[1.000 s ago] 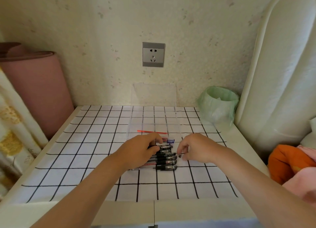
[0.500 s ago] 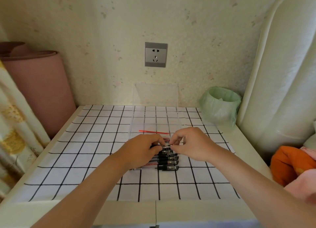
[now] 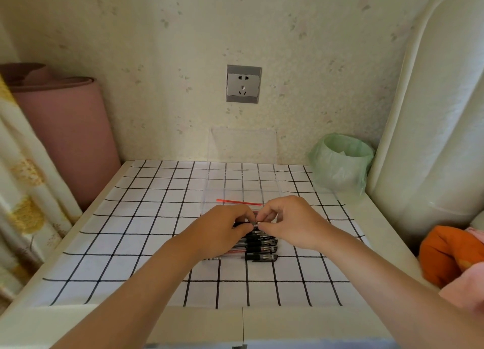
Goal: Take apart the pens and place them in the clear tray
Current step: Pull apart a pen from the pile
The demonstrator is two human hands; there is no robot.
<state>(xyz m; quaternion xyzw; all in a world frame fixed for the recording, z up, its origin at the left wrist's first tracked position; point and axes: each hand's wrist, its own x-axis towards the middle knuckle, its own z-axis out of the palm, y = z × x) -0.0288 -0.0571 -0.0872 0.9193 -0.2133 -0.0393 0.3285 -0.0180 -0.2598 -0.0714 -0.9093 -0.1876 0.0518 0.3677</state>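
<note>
While poised just in front of clear plastic tray (image 3: 243, 149), pinching slim black-and-clear plastic pen (image 3: 255, 224): left hand (image 3: 225, 233) on left end, right hand (image 3: 290, 223) on right end. Long axis left-right; pull apart sideways.

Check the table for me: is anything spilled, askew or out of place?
Nothing stands out. The pens lie in a tidy row just in front of the clear tray, one red refill lies inside it, and the left hand and right hand pinch one pen between them.
</note>
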